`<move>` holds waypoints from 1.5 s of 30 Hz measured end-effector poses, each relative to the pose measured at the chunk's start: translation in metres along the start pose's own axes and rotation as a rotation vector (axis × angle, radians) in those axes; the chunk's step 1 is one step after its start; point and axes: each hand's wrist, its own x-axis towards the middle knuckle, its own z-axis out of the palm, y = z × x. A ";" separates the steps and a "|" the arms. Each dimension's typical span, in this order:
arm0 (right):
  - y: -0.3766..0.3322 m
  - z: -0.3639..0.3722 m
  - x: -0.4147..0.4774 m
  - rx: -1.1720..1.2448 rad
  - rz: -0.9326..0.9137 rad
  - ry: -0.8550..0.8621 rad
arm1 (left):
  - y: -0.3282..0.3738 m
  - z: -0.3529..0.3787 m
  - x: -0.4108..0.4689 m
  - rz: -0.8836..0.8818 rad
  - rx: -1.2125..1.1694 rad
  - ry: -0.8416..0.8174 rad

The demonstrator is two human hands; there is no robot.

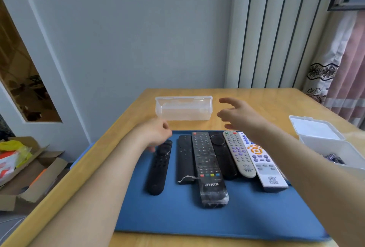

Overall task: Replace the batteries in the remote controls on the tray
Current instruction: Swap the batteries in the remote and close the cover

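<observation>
Six remote controls [207, 163] lie side by side, buttons up, on the flat blue tray [217, 223], which sits on the pale wooden table [276, 100]. No battery cover is off that I can see, so I'd say the job is at its first step: picking a remote to start on.

The person's left hand [156, 134] is down over the far end of the slim black remote with the round pad [158, 169], the one nearest the tray's left edge. Its fingers are curled there, but I cannot tell whether they have hold of it or only touch it. The right hand [237, 116] hangs in the air above the tray's far edge, fingers spread and loose, holding nothing.

Just beyond the tray stands a clear plastic rectangular box [183, 108]. Off the tray's right side is a white plastic box with its lid open [324, 144], and dark batteries [333, 158] show inside it.

Next, I reckon, the black remote needs lifting and turning over so its back cover can be slid off. That takes two hands, so the right hand would have to come across.
</observation>
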 end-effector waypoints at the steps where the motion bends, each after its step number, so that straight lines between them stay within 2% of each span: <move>1: 0.000 0.000 0.010 0.015 0.021 0.016 | 0.003 0.003 -0.001 -0.011 0.059 -0.109; 4: -0.001 0.004 0.036 0.113 0.079 0.005 | 0.006 0.015 0.001 -0.005 0.099 -0.242; 8: -0.001 0.017 0.059 0.122 0.091 -0.023 | 0.001 0.021 0.010 0.058 0.031 -0.144; 11: -0.001 0.022 0.075 0.030 0.065 -0.036 | -0.008 0.026 0.019 0.119 0.058 0.034; 13: 0.001 0.024 0.084 -0.101 -0.010 0.003 | -0.012 0.022 0.025 0.123 -0.035 0.245; 15: 0.008 0.024 0.091 -0.198 -0.083 0.072 | -0.015 0.009 0.039 0.108 -0.181 0.554; 16: 0.011 0.024 0.091 -0.223 -0.107 0.086 | -0.018 0.000 0.046 0.083 -0.303 0.662; 17: 0.015 0.022 0.091 -0.247 -0.125 0.091 | -0.017 -0.007 0.054 0.039 -0.432 0.691; 19: 0.019 0.020 0.087 -0.302 -0.156 0.067 | -0.019 -0.017 0.070 -0.036 -0.667 0.578; 21: 0.020 0.017 0.082 -0.379 -0.187 0.029 | -0.018 -0.016 0.086 -0.075 -0.884 0.348; 24: 0.023 0.018 0.077 -0.490 -0.222 -0.010 | -0.022 -0.005 0.105 -0.170 -1.021 0.087; 26: 0.028 0.019 0.077 -0.528 -0.217 -0.016 | -0.023 0.002 0.118 -0.142 -1.024 0.030; 33: 0.038 0.025 0.077 -0.481 -0.168 0.074 | -0.028 0.008 0.130 0.041 -1.133 0.061; 35: 0.039 0.026 0.077 -0.409 -0.159 0.093 | -0.032 0.008 0.123 0.083 -1.306 -0.032; 38: 0.041 0.026 0.078 -0.328 -0.160 0.093 | -0.043 -0.001 0.114 0.153 -1.617 -0.275; 40: 0.039 0.024 0.076 -0.282 -0.162 0.029 | -0.049 -0.007 0.114 0.140 -1.563 -0.344; 42: 0.036 0.020 0.073 -0.226 -0.193 -0.072 | -0.050 -0.010 0.114 0.107 -1.390 -0.354; 45: 0.032 0.017 0.069 -0.209 -0.211 -0.155 | -0.047 -0.008 0.109 0.148 -1.101 -0.322</move>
